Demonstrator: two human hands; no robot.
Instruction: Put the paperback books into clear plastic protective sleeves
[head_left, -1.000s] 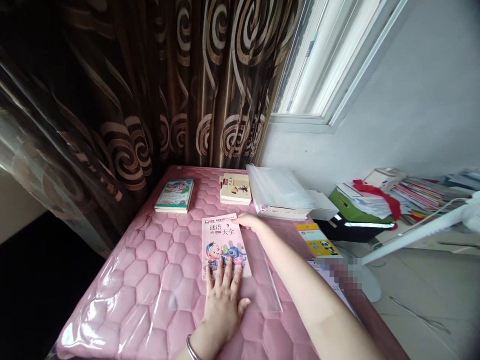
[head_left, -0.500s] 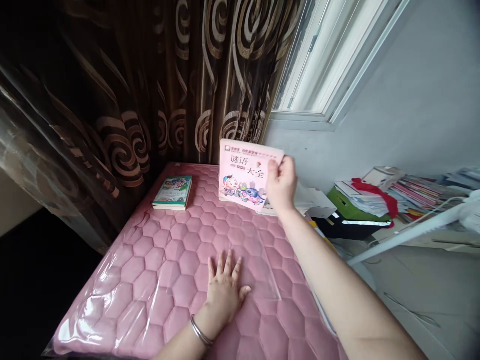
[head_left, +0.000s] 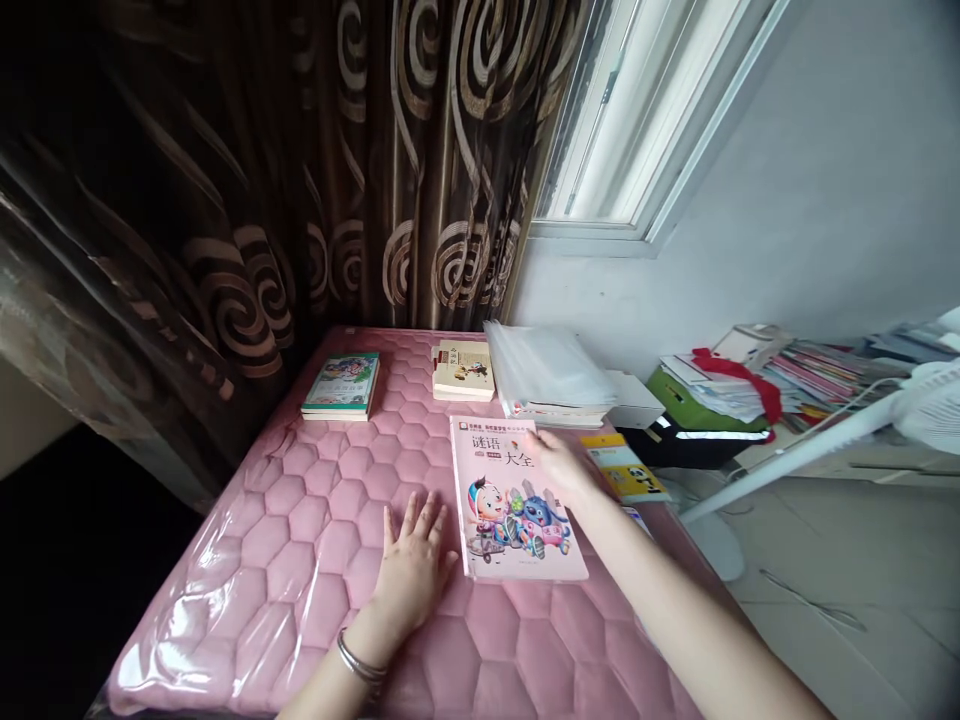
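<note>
In the middle of the view is a pink book (head_left: 517, 515) with cartoon figures and large dark Chinese characters on its cover. My right hand (head_left: 559, 465) grips its upper right edge, the fingers partly hidden by the arm's angle. The cover faces up, and the book is low over or lying on the table's pink padded top (head_left: 360, 580); I cannot tell which. Just left of the book my left hand (head_left: 412, 560) lies flat on that top, fingers spread, a silver bangle on its wrist.
A green-edged book stack (head_left: 341, 385) sits far left. Cream books (head_left: 465, 370) and clear plastic sleeves (head_left: 547, 370) on papers lie at the back. A yellow panda booklet (head_left: 626, 468) is at the right edge. Beyond stand a green box (head_left: 675, 400) and a white fan (head_left: 817, 430).
My right hand has brought the pink book down and nearer from the far side. The cream books behind it now show. My left hand has shifted slightly left and up, still flat.
</note>
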